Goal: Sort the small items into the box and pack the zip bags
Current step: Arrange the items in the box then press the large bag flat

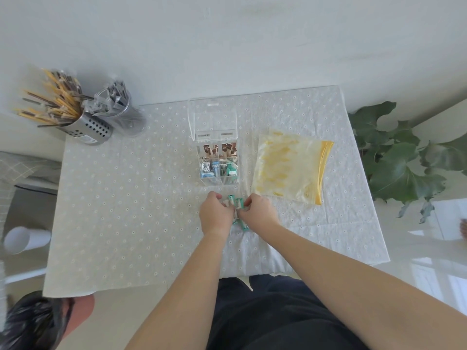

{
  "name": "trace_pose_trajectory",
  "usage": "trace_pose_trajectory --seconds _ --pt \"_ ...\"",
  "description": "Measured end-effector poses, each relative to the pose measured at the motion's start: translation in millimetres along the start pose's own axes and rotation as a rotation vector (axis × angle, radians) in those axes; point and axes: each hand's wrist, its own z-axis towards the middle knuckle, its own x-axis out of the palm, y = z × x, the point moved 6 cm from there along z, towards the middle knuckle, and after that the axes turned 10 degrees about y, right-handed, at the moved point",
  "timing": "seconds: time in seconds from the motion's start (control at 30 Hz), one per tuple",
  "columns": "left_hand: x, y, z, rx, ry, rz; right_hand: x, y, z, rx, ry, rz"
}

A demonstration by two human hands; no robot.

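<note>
Low in the frame the two bare forearms reach up to mid-picture, where the left hand (pixel 213 214) and the right hand (pixel 257 213) meet with fingers curled inward around a small heap of green-and-white packets (pixel 237 205) on the tablecloth (pixel 126 198). Both hands are closed over the heap from either side, though how many packets each one holds cannot be told. To do this step well, it seems best to gather the packets into one tight bundle, lift them level, and lower them into the compartment that already holds green ones, so none spill.

Just above the hands stands the clear box (pixel 218 165), its lid (pixel 213 117) tipped back open; brown sachets fill the far cells, blue and green ones the middle cells, and the nearest cells look empty. Right of it, just beside the right hand, lies the yellow zip bag (pixel 290 165), flat and apparently empty. Nothing blocks the short path to the box.

At upper left, well apart, stand two metal holders (pixel 93 127) of wrapped sticks; leaves (pixel 394 160) fill the right.
</note>
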Motion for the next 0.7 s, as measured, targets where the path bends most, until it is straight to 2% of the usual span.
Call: trace_pose_trajectory --seconds 0.27,0.5,0.7 --pt "-0.9 4.5 0.5 0.014 0.023 0.013 4.7 5.5 1.1 -0.006 0.036 -0.097" --pt "3.4 1.3 0.0 -0.019 0.024 0.069 -2.1 -12.3 -5.0 0.0 -0.052 0.062" --pt "5.7 4.1 -0.7 -0.024 0.053 0.096 -20.6 -26.0 -5.4 -0.028 -0.043 0.165"
